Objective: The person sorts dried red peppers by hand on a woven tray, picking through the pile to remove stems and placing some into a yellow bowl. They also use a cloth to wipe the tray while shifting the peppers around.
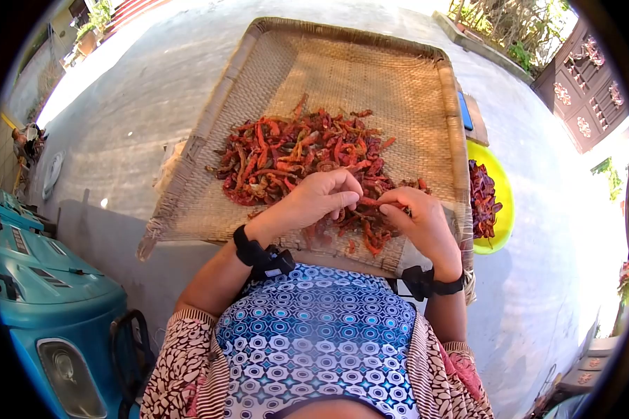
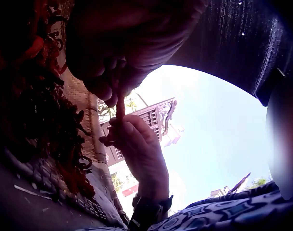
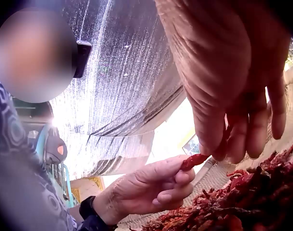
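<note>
Nearest, over the near edge of a woven tray, the left hand and the right hand meet on one dried red chili, each pinching an end between thumb and fingertips so the pod spans the small gap between them. In the right wrist view the chili runs from the left hand's curled fingers up into the right hand's grip; which end carries the stem is probably not readable from any view. Just beyond the hands, a heap of dried chilies lies spread across the middle of the tray, whose far part is bare weave. To the right, just beside the tray, a yellow bowl holds darker chilies. Far left stands a teal vehicle.
</note>
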